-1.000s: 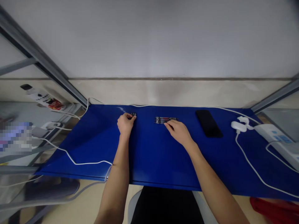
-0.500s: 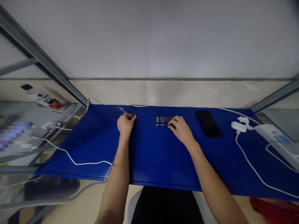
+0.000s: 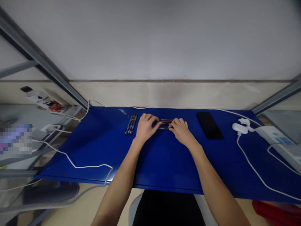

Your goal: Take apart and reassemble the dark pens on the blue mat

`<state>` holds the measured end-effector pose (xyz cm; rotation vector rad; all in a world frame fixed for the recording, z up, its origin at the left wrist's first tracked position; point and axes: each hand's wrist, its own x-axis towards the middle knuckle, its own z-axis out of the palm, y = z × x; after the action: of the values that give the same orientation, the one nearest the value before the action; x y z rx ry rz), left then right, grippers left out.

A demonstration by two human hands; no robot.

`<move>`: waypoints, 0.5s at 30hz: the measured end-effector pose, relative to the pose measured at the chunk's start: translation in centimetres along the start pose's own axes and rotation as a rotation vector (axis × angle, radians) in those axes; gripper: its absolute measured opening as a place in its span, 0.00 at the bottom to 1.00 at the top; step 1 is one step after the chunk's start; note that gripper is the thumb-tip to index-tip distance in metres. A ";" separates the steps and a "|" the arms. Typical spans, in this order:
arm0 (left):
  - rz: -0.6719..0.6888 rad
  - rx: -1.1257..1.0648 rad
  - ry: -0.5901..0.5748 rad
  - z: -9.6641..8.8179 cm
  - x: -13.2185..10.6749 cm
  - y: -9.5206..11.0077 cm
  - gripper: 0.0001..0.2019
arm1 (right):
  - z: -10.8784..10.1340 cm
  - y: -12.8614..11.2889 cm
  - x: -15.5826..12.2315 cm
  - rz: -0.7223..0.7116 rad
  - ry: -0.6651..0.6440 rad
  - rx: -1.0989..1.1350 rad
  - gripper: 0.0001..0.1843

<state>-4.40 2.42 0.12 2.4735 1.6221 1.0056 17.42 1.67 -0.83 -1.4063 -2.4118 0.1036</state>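
Left arm (image 3: 122,179): long reach up from the bottom of the view, slanted in toward the middle, elbow out of sight.
Right arm (image 3: 216,179): same kind of reach from the other side, slanted in the other way.
Left hand (image 3: 145,128): palm down, wrist low, curved like a soft dome, above the blue mat.
Right hand (image 3: 181,131): palm down too, turned in toward the left hand, also curved.
Grip: narrow on both sides, with the two hands close together and a small gap between. Left fingers (image 3: 152,119) just beside the pen ends or maybe on them. Right fingers (image 3: 171,125) on the right ends of the pens. Real hold or light touch: cannot tell.
Middle pens (image 3: 165,123): small flat bunch between the two hands, lying sideways, dark with some red, partly hidden by fingers. Number of pens: cannot tell.
Side pens (image 3: 131,124): three dark pens side by side, a little tilted, left of the left hand and not touched by it.
Blue mat (image 3: 94,150): under the pens and hands.
Black phone (image 3: 209,125): face down or face up, cannot tell; flat on the mat, just right of the right hand.
White plug (image 3: 240,128): on the mat, farther right, with a white cord (image 3: 254,175).
Power strip (image 3: 275,138): at the far right edge of the mat.
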 end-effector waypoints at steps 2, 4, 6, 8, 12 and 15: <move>0.143 -0.012 -0.115 0.5 -0.1 1.1 0.16 | -0.1 -0.3 0.1 0.001 0.001 0.016 0.11; 0.211 -0.007 -0.174 0.8 -0.3 1.6 0.14 | -0.4 -0.5 0.3 0.015 0.014 0.043 0.13; 0.235 0.003 -0.189 0.9 -0.3 1.7 0.14 | -0.6 -0.7 0.4 0.035 0.027 0.067 0.16; 0.242 0.024 -0.180 1.0 -0.3 1.5 0.14 | -0.8 -0.7 0.4 0.043 0.026 0.093 0.17; 0.227 0.100 -0.156 1.0 -0.3 1.3 0.15 | -0.6 -0.2 0.3 -0.007 0.018 0.169 0.15; 0.212 0.124 -0.161 1.0 -0.3 1.4 0.17 | -0.3 0.0 0.2 -0.038 0.043 0.240 0.15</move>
<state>-2.83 1.89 -0.34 2.7734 1.4408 0.7182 17.40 1.83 -0.52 -1.2414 -2.3014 0.3380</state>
